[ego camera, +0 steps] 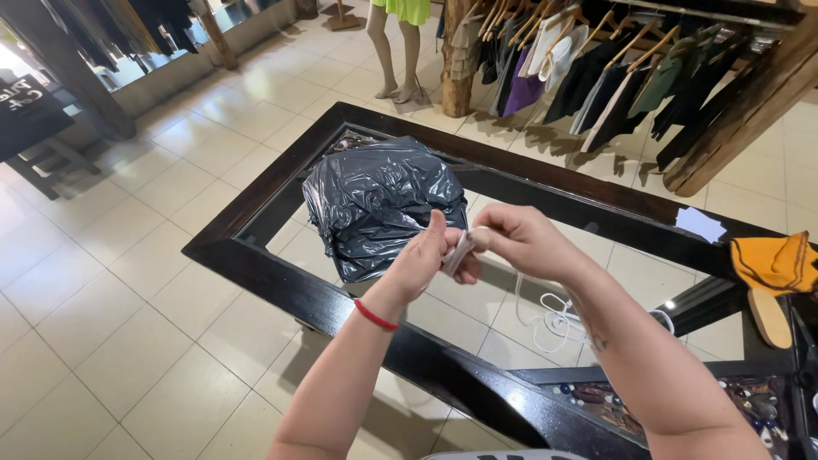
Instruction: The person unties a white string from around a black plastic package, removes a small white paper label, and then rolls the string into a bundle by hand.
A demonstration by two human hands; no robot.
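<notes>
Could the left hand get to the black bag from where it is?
Probably yes. The left hand is just in front of the black bag on the glass table, with nothing between them. But it is pinching a small pale item together with the right hand, so it isn't free.

A bulging black bag of thin plastic film [382, 204], crinkled and glossy, is seen at the centre of the frame. It rests on a counter with a dark, polished wooden frame [256, 264] and a clear, smooth glass top. A small pale, matt tag [458, 252] is pinched between the hands, left [426, 255] and right [520, 241], and smooth white cord [552, 319] trails below. At the right, folded mustard-yellow cloth [774, 260] looks soft and matt. The cream floor tiles [111, 281] are glazed and shiny.
</notes>
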